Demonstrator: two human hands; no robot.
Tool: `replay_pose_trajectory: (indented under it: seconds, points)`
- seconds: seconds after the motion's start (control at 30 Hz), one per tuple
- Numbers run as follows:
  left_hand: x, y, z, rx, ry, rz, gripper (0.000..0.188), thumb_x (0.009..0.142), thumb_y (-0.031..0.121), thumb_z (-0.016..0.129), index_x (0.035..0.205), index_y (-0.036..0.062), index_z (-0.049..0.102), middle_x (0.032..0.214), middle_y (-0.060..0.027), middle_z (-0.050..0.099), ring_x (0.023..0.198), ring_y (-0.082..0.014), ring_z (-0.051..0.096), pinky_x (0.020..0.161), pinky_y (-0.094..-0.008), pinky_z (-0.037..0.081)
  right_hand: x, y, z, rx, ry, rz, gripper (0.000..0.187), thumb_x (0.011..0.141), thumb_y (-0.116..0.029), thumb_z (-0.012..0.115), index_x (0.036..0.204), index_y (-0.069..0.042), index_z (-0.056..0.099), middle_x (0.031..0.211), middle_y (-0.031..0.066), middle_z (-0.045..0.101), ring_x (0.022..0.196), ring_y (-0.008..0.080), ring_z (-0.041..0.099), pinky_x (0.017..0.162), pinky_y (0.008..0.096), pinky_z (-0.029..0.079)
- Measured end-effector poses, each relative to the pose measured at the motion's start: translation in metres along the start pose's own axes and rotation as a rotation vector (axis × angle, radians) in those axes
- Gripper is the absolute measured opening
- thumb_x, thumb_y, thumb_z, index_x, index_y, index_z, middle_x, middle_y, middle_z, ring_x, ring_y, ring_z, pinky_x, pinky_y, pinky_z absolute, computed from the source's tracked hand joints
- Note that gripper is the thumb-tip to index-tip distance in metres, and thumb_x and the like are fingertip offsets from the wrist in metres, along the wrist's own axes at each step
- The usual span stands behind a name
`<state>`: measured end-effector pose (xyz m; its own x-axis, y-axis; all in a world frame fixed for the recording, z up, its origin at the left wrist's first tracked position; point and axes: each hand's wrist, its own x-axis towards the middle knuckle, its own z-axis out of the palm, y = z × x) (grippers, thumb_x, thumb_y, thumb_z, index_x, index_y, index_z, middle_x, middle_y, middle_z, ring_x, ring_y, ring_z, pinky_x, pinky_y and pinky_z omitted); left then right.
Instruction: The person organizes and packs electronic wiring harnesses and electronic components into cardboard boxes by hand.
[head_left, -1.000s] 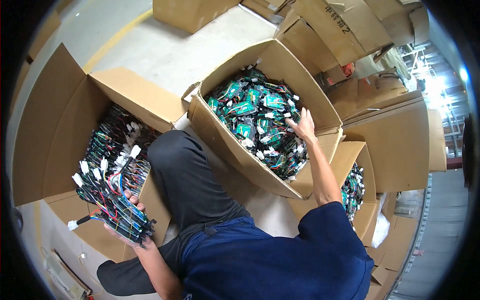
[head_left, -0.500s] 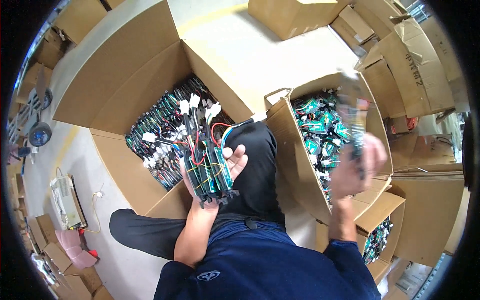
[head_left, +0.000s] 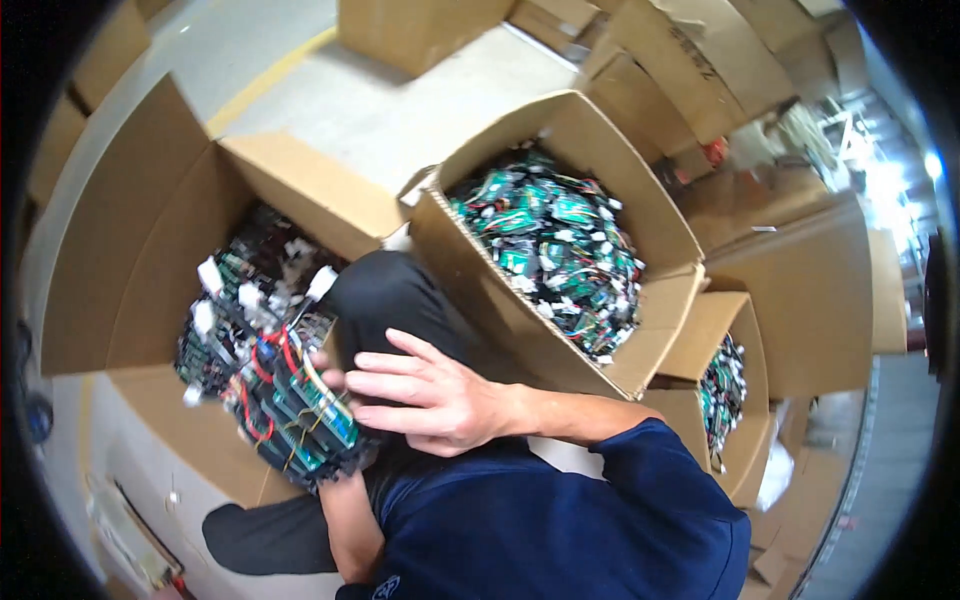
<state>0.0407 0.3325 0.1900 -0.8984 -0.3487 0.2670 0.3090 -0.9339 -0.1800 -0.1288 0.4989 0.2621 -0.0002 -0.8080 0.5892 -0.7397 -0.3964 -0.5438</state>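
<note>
A bundle of green circuit boards [head_left: 305, 415] with white plugs, red and dark wires and thin yellow bands rests in my left hand [head_left: 329, 375]. That hand is closed around it from beneath, mostly hidden by the boards. My right hand [head_left: 425, 395] reaches across from the right with its fingers stretched and apart, beside the bundle's right side. Nothing shows in it; whether its fingertips touch the boards I cannot tell. Behind the bundle, an open cardboard box [head_left: 165, 425] holds rows of similar boards and white connectors.
A second open carton [head_left: 480, 270], right of my knee, is heaped with loose green boards and wires. Farther right stands a smaller carton [head_left: 745, 485] with more boards. Folded cardboard [head_left: 800, 290] leans behind it. A closed box [head_left: 410, 35] sits on the floor at the back.
My right hand has come from over the right-hand carton to the bundle; the blurred item it held no longer shows. The view has turned, and the bundle appears lower and farther left.
</note>
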Motion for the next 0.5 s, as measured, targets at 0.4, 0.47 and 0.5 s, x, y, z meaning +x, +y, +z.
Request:
replay_pose_trajectory:
  seconds: [0.4, 0.47, 0.5]
  points:
    - [0.004, -0.009, 0.006, 0.115, 0.182, 0.182, 0.098, 0.089, 0.058, 0.074, 0.162, 0.0117, 0.027, 0.157, -0.0198, 0.033, 0.141, -0.0343, 0.041, 0.107, -0.0607, 0.042, -0.234, 0.117, -0.175, -0.8, -0.063, 1.561, 0.056, 0.093, -0.046, 0.066, 0.07, 0.005, 0.069, 0.069, 0.0253, 0.068, 0.07, 0.0416, 0.071, 0.073, 0.0516, 0.055]
    - [0.0, -0.014, 0.002, 0.118, 0.175, 0.197, 0.099, 0.089, 0.058, 0.074, 0.162, 0.0113, 0.026, 0.157, -0.02, 0.034, 0.141, -0.0341, 0.042, 0.107, -0.0614, 0.043, -0.277, 0.141, -0.162, -0.769, -0.026, 1.628, 0.067, 0.093, -0.055, 0.066, 0.062, 0.005, 0.067, 0.066, 0.0236, 0.067, 0.068, 0.0349, 0.071, 0.072, 0.0487, 0.055]
    - [-0.002, -0.017, 0.0, 0.132, 0.182, 0.203, 0.099, 0.089, 0.058, 0.073, 0.162, 0.0106, 0.026, 0.157, -0.0206, 0.033, 0.14, -0.0348, 0.042, 0.106, -0.0622, 0.043, -0.273, 0.143, -0.155, -0.698, 0.094, 1.703, 0.053, 0.09, -0.048, 0.075, 0.071, 0.001, 0.067, 0.064, 0.0135, 0.066, 0.057, 0.0274, 0.064, 0.064, 0.0445, 0.054]
